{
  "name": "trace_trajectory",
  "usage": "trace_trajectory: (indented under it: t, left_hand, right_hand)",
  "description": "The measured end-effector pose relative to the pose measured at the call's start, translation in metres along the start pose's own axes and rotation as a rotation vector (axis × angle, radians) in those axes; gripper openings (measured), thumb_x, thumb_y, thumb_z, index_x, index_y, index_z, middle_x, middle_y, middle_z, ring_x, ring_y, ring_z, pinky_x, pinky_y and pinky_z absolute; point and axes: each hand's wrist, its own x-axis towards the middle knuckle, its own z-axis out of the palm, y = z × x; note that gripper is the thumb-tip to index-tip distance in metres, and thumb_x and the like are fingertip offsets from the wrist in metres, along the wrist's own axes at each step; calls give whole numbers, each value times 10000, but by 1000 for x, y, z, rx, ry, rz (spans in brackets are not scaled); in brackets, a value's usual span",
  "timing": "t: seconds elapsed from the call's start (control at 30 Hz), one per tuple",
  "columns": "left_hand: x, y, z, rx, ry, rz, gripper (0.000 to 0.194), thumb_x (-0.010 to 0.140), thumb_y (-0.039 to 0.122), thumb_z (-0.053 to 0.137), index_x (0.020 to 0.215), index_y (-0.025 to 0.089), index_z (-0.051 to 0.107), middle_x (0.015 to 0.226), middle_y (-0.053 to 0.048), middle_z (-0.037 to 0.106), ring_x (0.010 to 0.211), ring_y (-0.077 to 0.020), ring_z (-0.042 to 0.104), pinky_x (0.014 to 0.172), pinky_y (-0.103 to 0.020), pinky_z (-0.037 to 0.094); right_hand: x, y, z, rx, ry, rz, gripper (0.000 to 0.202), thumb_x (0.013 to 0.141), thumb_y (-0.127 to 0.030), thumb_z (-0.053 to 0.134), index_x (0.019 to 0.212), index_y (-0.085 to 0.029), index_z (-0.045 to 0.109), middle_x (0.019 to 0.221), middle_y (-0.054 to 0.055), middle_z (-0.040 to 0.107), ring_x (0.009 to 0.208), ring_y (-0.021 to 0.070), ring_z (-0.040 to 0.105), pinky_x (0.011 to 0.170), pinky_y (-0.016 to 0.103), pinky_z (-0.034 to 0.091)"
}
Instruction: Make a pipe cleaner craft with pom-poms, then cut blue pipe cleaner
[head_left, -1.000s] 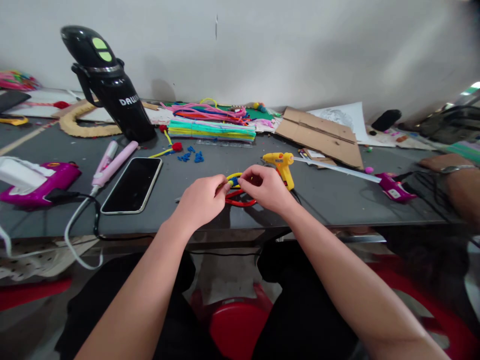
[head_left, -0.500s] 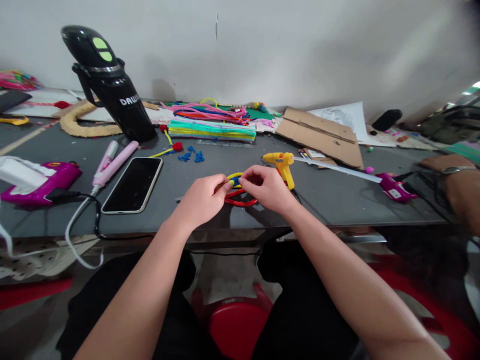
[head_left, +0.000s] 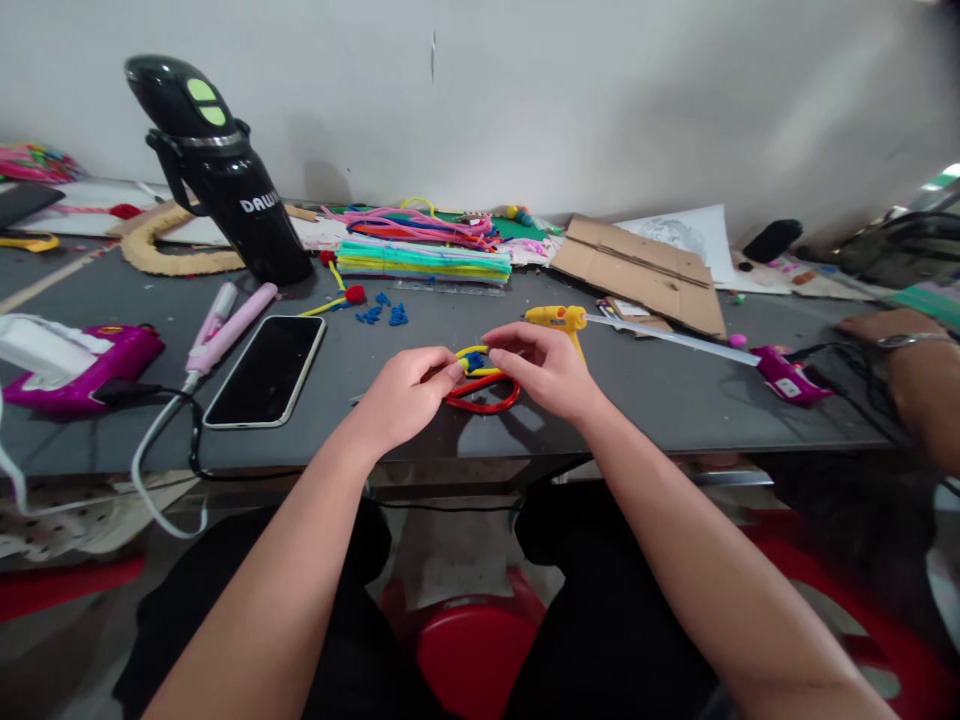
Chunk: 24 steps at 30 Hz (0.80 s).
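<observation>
Between my hands, near the table's front edge, is a ring of yellow and red stems [head_left: 486, 405] with a blue piece [head_left: 474, 362] on its yellow part. My left hand [head_left: 416, 392] pinches the yellow part just left of the blue piece. My right hand [head_left: 544, 372] is at the ring's right side, its thumb and fingers apart, with nothing visible gripped between them. Just behind my right hand lies a yellow glue gun [head_left: 559, 318], partly covered by it. Small blue pieces [head_left: 397, 315] are scattered behind my left hand.
A phone [head_left: 265, 371], pink styling tool [head_left: 232, 328] and black bottle [head_left: 251, 210] stand or lie at left. Bundled coloured stems [head_left: 424, 262] and cardboard [head_left: 637, 272] are at the back. At right are a purple power strip [head_left: 789, 377] and another person's arm [head_left: 926, 375].
My right hand has moved slightly right and its fingers have opened away from the blue piece, which now shows more. My left hand keeps its pinch.
</observation>
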Motion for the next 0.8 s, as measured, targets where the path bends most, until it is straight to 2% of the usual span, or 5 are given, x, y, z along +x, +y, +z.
trace_trajectory:
  t: [0.1, 0.17, 0.43, 0.6, 0.8]
  left_hand:
    - [-1, 1, -1, -72, -25, 6, 319, 926, 433, 519, 807, 159, 631, 734, 4, 587, 703, -138, 497, 657, -258, 360]
    - [-1, 1, -2, -106, -40, 20, 322, 921, 435, 528, 783, 156, 613, 711, 10, 555, 677, -129, 470, 641, -253, 349]
    - [-1, 3, -4, -154, -73, 36, 316, 917, 421, 536, 762, 151, 592, 689, 23, 466, 667, -113, 401, 614, -243, 314]
    - [-2, 6, -4, -159, -68, 33, 318, 906, 413, 543, 722, 155, 562, 672, 25, 434, 648, -109, 372, 601, -245, 298]
    - [-3, 6, -4, -179, -66, 16, 300, 895, 408, 546, 735, 156, 584, 674, 17, 461, 649, -118, 395, 607, -250, 317]
  right_hand:
    - [-1, 1, -4, 218, -122, -12, 396, 814, -346, 733, 1178, -205, 668, 1157, 75, 703, 1087, 216, 660, 936, 364, 551]
    - [-1, 3, -4, 310, -179, -11, 420, 803, -344, 756, 1191, -211, 665, 1206, 74, 690, 1101, 215, 663, 985, 384, 539]
    - [-1, 5, 3, 316, -150, -18, 312, 773, -363, 791, 1011, -170, 730, 955, 52, 737, 872, 169, 703, 827, 309, 584]
    - [-2, 3, 4, 294, -124, -66, 251, 791, -343, 778, 968, -168, 740, 952, 54, 731, 865, 160, 698, 819, 299, 573]
    - [-3, 1, 6, 259, -99, -45, 269, 780, -388, 780, 932, -172, 730, 935, 53, 726, 854, 164, 689, 824, 319, 576]
